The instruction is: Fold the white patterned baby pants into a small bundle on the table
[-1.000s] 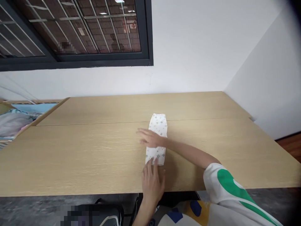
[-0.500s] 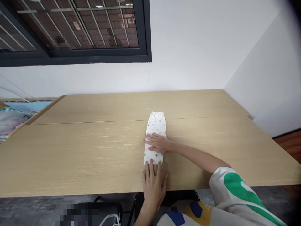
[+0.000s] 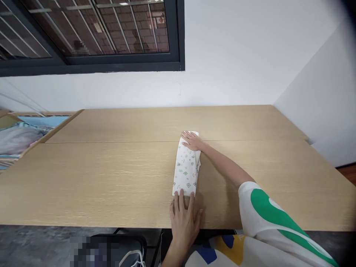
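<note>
Cloth (image 3: 184,170): white, with a small scattered print; lies flat on the desk (image 3: 105,178), long and narrow, its length running from the person toward the wall (image 3: 228,55). The far end leans slightly to the right and crosses the seam (image 3: 125,142) in the desk. The near edge is straight and lies short of the desk's front edge. The right edge is uneven, with a small part jutting out about midway.

Right hand (image 3: 192,141): palm down on the cloth at its far end, fingers extended and slightly apart, pointing to the left and away from the person. The thumb is set off from the fingers and lies over the cloth. Nothing is clamped. The bare forearm passes over the desk to a white sleeve (image 3: 246,204) with a green pattern.

Left hand (image 3: 184,226): back upward, at the cloth's near edge. Fingers spread; three fingertips meet that edge, while the little finger and thumb are outside the cloth. Nothing is gripped. How firmly either hand presses cannot be told.

Surroundings: a dark-framed window (image 3: 182,37) at upper left, with bars (image 3: 119,29) beyond the pane; bedding (image 3: 19,139) beside the desk's left end; a white cord (image 3: 130,253) below the front edge; grey floor (image 3: 36,244).
</note>
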`<state>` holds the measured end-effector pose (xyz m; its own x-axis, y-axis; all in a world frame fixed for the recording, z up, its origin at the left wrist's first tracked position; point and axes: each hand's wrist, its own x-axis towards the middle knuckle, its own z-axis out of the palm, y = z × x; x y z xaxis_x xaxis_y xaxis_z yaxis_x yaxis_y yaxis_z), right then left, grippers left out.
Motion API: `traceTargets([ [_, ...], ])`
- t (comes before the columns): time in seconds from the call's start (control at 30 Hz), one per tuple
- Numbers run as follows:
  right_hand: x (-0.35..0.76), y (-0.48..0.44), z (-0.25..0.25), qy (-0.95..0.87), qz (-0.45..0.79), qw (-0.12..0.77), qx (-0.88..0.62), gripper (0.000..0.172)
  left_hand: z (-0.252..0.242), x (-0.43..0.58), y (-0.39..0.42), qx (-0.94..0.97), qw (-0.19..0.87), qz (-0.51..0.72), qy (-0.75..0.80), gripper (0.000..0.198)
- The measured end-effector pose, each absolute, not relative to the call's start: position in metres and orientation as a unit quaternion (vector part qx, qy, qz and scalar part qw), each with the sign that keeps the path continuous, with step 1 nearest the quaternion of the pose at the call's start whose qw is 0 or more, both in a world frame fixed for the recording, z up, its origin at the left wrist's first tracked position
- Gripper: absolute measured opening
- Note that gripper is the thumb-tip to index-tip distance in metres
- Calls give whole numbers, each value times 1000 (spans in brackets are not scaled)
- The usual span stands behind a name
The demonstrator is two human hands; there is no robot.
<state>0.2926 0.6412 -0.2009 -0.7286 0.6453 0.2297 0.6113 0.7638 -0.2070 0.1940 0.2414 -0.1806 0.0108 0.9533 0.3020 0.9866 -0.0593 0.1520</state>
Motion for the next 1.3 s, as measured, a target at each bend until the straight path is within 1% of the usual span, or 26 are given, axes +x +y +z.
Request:
traceTargets([
  [0.1, 295, 653, -195, -931, 70, 137, -331, 64, -180, 201, 242, -713, 51, -165, -680, 66],
  [0.23, 298, 657, -180, -943, 62, 127, -301, 59, -181, 216, 244, -730, 53, -175, -659, 65],
  [0.37, 302, 632, -162, -940, 31, 149, -305, 59, -183, 210, 257, -717, 59, -204, -664, 43],
  [0.43, 309, 603, -155, -935, 26, 167, -312, 57, -182, 197, 268, -715, 52, -226, -659, 35],
  [0.53, 327, 538, -150, -929, 56, 180, -318, 44, -178, 175, 283, -729, 36, -264, -630, 27],
  [0.6, 344, 486, -149, -935, 106, 162, -295, 38, -175, 164, 287, -741, 20, -279, -611, 24],
  [0.7, 374, 408, -148, -943, 160, 128, -262, 36, -171, 155, 279, -767, -17, -269, -583, 26],
  [0.73, 384, 385, -148, -945, 166, 117, -256, 39, -170, 152, 274, -782, -34, -257, -567, 30],
  [0.83, 407, 330, -154, -944, 163, 100, -268, 69, -167, 148, 253, -833, -76, -218, -504, 47],
  [0.87, 412, 316, -157, -941, 162, 100, -279, 75, -167, 148, 246, -844, -82, -210, -486, 48],
  [0.9, 415, 303, -161, -937, 161, 107, -290, 76, -167, 148, 239, -853, -82, -205, -472, 45],
  [0.97, 419, 283, -167, -930, 160, 130, -306, 64, -166, 152, 227, -865, -71, -199, -455, 36],
  [1.0, 420, 275, -168, -926, 160, 147, -309, 60, -165, 154, 222, -870, -65, -198, -447, 37],
  [1.1, 424, 258, -158, -908, 190, 191, -322, 60, -156, 162, 213, -879, -62, -220, -418, 40],
  [1.2, 432, 255, -128, -881, 267, 179, -349, 54, -143, 168, 212, -867, -86, -297, -391, 36],
  [1.27, 437, 263, -105, -864, 309, 159, -366, 43, -133, 173, 218, -834, -78, -373, -399, 34],
  [1.3, 438, 272, -95, -858, 320, 156, -370, 37, -129, 175, 222, -803, -55, -418, -421, 32],
])
